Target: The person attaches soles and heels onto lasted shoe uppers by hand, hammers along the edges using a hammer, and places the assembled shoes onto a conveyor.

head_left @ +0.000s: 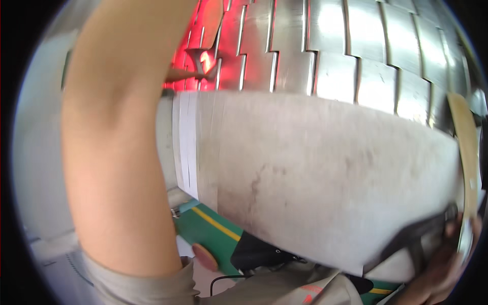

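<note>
My left forearm (119, 178) rises across the left side, with a beige sleeve at the elbow; its hand is out of view. At the lower right edge my right hand (445, 272) is closed, partly blurred, on what looks like a sandal. Its long tan sole (463, 147) stands up along the right rim, and dark straps (419, 239) spread to the left of the hand. Beyond my left forearm, in red light, another tan sole (211, 23) and a dark strap piece (195, 58) lie on the metal conveyor.
The conveyor of overlapping metal plates (330, 30) runs across the far side. Before it lies a stained pale work surface (325, 168), with white strips (187, 142) at its left end. Below are a green floor with a yellow line (216, 222), a black bag-like thing (259, 251) and a pinkish-brown oval piece (205, 257).
</note>
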{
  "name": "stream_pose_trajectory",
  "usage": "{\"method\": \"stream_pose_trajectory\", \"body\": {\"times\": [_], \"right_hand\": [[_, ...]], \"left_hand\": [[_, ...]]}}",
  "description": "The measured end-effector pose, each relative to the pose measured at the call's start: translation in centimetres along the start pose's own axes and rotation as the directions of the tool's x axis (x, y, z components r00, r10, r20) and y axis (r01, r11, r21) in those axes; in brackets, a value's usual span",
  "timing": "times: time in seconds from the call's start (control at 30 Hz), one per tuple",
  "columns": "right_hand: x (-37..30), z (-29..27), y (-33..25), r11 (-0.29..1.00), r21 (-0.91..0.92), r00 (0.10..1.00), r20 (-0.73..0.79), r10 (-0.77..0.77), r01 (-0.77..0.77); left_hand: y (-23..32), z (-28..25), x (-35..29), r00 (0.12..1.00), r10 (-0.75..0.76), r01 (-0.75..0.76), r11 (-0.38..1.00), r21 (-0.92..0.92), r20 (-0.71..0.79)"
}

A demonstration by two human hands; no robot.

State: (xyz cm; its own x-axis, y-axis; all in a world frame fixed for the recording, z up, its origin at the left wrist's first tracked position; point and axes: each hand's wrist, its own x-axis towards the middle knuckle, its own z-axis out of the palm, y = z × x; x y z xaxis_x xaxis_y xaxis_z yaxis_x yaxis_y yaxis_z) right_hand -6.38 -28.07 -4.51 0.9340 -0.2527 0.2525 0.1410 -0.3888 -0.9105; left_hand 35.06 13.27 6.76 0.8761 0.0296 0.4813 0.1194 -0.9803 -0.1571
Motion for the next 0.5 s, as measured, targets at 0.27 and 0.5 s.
{"method": "stream_pose_trajectory", "body": {"times": [0.27, 0.5], "right_hand": [[1.4, 2.9, -2.4, 0.992, 0.124, 0.992, -0.128, 0.017, -0.001], [-1.2, 9.0, -14.3, 0.344, -0.357, 0.488, 0.497, -0.718, 0.869]], "left_hand": [[-0.9, -13.7, -26.5, 0.897, 0.223, -0.364, 0.861, -0.354, -0.381], [-10.3, -15.4, -45.4, 0.923, 0.268, -0.317, 0.936, -0.154, -0.275]]}}
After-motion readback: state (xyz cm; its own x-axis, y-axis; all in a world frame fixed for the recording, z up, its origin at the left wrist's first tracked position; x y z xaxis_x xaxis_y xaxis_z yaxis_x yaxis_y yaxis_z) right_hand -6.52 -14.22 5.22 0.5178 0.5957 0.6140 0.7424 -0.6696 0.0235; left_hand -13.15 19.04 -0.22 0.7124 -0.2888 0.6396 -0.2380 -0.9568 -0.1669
